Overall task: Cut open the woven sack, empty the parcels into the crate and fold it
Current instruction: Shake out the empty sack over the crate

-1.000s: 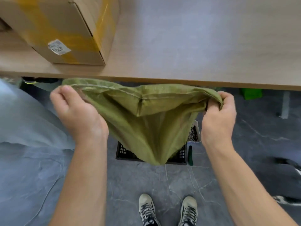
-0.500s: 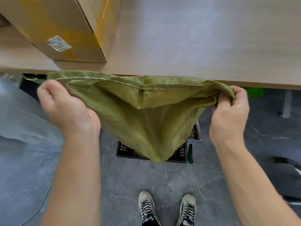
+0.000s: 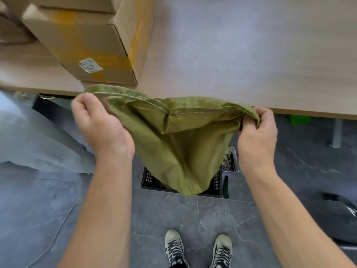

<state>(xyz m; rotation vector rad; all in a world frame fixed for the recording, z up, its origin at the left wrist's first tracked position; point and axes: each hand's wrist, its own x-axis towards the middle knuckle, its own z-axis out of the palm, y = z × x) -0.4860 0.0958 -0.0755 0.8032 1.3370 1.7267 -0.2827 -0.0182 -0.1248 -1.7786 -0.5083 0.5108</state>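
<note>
My left hand (image 3: 100,128) and right hand (image 3: 257,136) each grip a sack (image 3: 177,151) corner; I'd pull it taut and level before folding.

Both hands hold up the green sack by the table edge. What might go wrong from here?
1. The green woven sack hangs bunched between the left hand and right hand, which grip opposite ends of its top edge; folded in mid-air, it may come out crooked.
2. A dark green tool lies on the floor beside the black plastic crate, near the shoes; a step forward may land on it.
</note>
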